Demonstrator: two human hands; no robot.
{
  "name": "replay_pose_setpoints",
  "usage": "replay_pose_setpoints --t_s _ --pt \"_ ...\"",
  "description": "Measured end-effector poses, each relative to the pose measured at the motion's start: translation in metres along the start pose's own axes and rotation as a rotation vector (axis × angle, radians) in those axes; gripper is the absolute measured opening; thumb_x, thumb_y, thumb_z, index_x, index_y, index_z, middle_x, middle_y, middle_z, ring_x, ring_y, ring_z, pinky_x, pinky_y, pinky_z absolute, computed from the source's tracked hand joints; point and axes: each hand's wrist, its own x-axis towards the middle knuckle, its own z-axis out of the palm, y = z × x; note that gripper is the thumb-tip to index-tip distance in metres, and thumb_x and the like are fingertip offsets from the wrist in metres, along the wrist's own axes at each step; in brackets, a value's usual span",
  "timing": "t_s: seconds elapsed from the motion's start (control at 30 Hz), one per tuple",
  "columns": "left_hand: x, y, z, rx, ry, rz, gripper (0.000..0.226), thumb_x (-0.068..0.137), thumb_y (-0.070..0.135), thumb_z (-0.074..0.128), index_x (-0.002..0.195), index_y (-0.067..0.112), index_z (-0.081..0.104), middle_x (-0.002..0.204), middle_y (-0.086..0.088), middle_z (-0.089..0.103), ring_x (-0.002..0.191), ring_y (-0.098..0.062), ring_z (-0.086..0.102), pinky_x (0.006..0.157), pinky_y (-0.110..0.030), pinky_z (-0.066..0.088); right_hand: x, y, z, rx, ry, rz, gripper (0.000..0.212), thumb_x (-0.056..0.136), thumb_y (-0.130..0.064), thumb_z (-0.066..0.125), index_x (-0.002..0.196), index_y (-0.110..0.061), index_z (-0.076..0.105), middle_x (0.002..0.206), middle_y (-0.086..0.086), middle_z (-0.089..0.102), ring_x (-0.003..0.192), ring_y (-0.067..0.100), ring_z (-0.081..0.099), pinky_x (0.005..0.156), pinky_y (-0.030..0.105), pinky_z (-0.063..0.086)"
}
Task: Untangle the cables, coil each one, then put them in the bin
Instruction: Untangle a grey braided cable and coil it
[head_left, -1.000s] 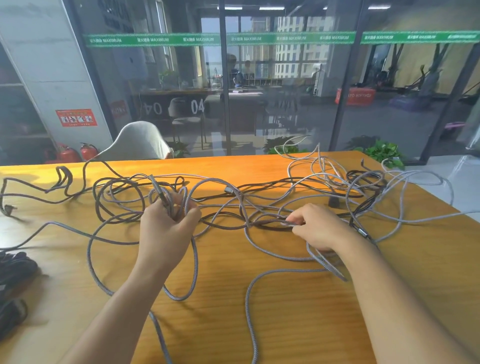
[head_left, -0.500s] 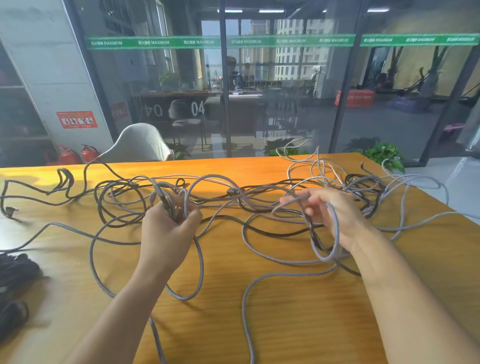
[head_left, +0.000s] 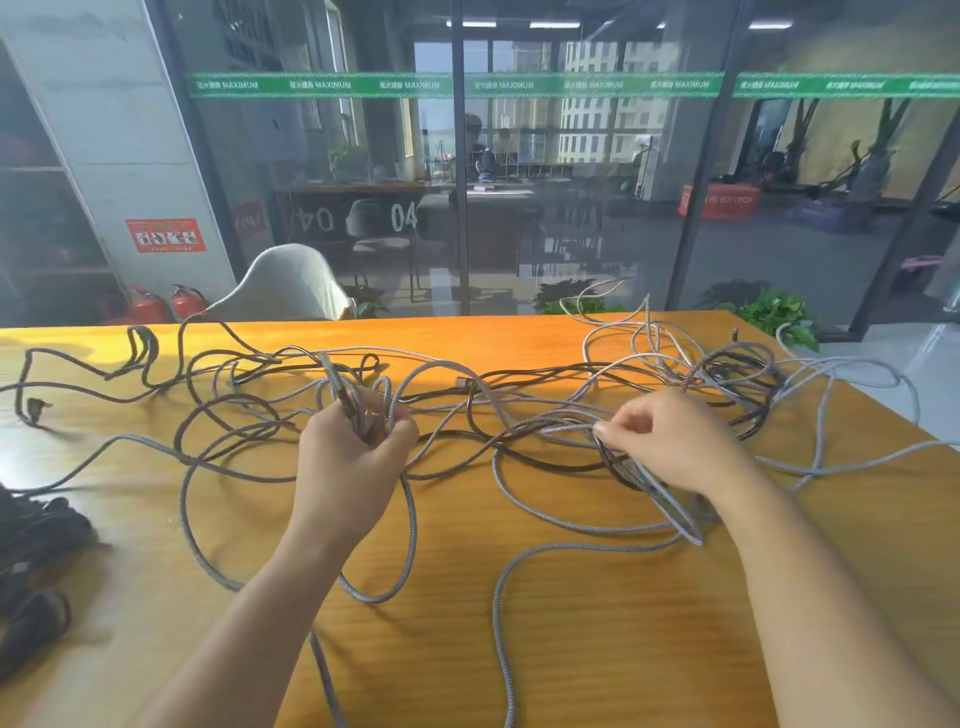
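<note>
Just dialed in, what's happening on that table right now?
A person is sorting a tangle of grey and dark cables spread across the orange table. The left hand grips a bunch of gathered strands; the right hand pinches a grey strand. Nothing looks coiled yet, and no bin is in view.

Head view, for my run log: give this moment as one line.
stage: untangling | left hand: fist shut on grey cable bunch | right hand: pinching grey cable | tangle: spread across table | bin: not in view
</note>
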Motion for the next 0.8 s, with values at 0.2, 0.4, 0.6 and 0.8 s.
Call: replay_pose_setpoints --t_s 0.2,0.4,0.6,0.8 --pt "0.000 0.000 0.001 -0.008 -0.012 -0.001 0.017 0.092 0.011 0.069 0.076 0.010 0.064 0.050 0.004 0.043 0.046 -0.011 0.036 0.046 -0.021 0.036 -0.006 -0.013 -0.015 0.898 0.067 -0.045 0.015 0.100 -0.025 0.065 0.091 -0.018 0.076 0.088 -0.002 0.074 0.055 0.003 0.061 0.054 0.014 0.044" --pt "-0.001 0.000 0.002 -0.016 -0.017 -0.005 0.019 0.093 0.012 0.070 0.076 0.009 0.063 0.049 0.007 0.039 0.046 -0.011 0.032 0.046 -0.021 0.034 -0.002 -0.003 -0.018 1.288 0.230 -0.136 0.026 0.101 0.007 0.057 0.094 -0.019 0.063 0.106 -0.001 0.076 0.104 0.024 0.077 0.071 0.023 0.060" --pt "-0.002 0.000 0.003 -0.018 -0.032 0.002 0.019 0.094 0.013 0.070 0.076 0.010 0.065 0.050 0.003 0.041 0.046 -0.011 0.034 0.045 -0.019 0.034 0.003 0.006 -0.009 0.308 0.386 -0.143 0.025 0.095 -0.007 0.071 0.092 -0.031 0.073 0.103 -0.016 0.071 0.099 0.007 0.065 0.083 0.025 0.048" --pt "-0.002 -0.001 0.003 -0.018 -0.040 0.002 0.019 0.095 0.014 0.070 0.077 0.010 0.064 0.049 0.003 0.040 0.046 -0.012 0.033 0.045 -0.021 0.034 0.002 0.008 -0.004 0.042 0.414 -0.181 0.023 0.094 -0.006 0.072 0.089 -0.026 0.080 0.105 -0.012 0.071 0.086 0.010 0.061 0.086 0.029 0.050"
